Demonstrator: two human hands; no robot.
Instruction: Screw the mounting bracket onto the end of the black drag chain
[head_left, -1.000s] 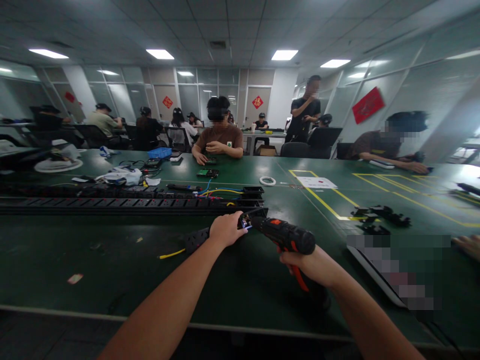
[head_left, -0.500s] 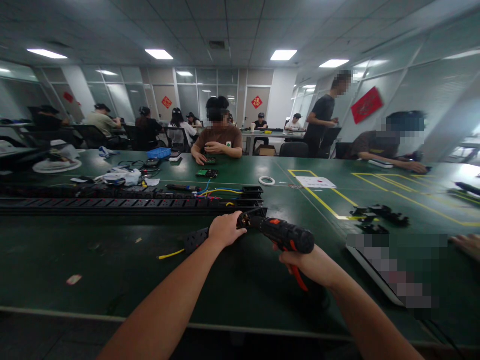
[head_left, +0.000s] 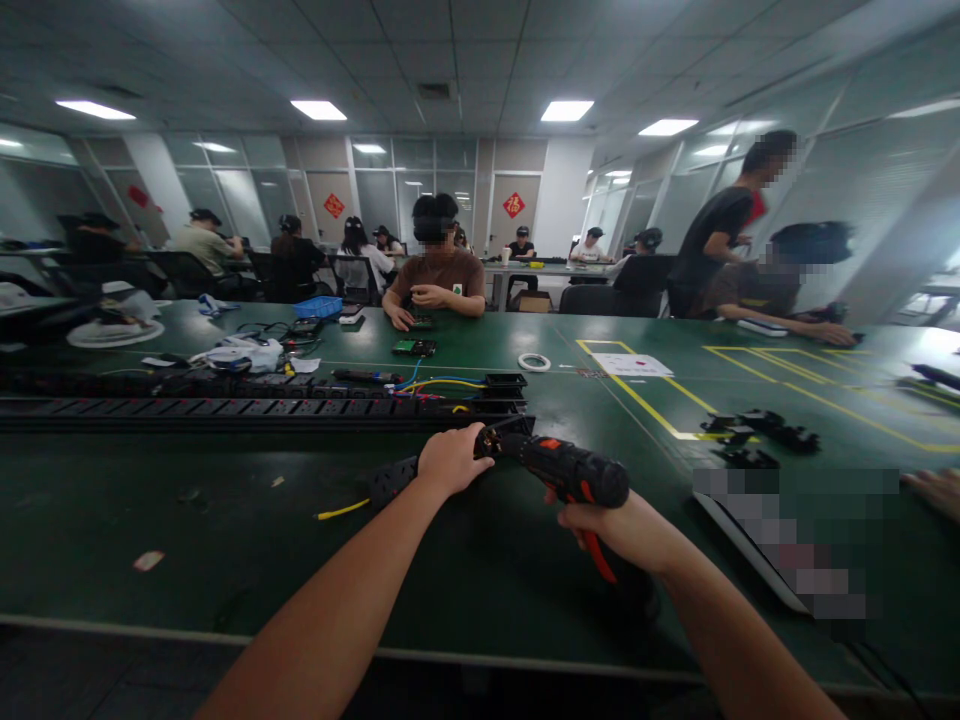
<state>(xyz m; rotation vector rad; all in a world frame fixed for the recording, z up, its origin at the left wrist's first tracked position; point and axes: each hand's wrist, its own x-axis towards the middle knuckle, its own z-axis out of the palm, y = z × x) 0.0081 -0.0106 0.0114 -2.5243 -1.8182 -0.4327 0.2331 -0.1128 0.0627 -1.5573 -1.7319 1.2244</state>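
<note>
My left hand is closed around a black power strip whose left part shows sockets. A yellow wire sticks out from that end. My right hand grips a black and orange cordless screwdriver by its handle. Its nose points left and meets the end of the power strip just past my left thumb. Where the tip meets the strip, small metal parts show, too fine to make out. Behind my hands lies a long black socket rail with coloured wires at its right end.
Black plastic brackets lie to the right, near a blurred-out flat device. A white tape ring and a paper sheet are farther back. Across the green table sits a co-worker; another person's hand shows at far right.
My hands, the screwdriver and the power strip hold nearly the same place. In the background, a standing person has walked to the right, behind the seated co-worker.
</note>
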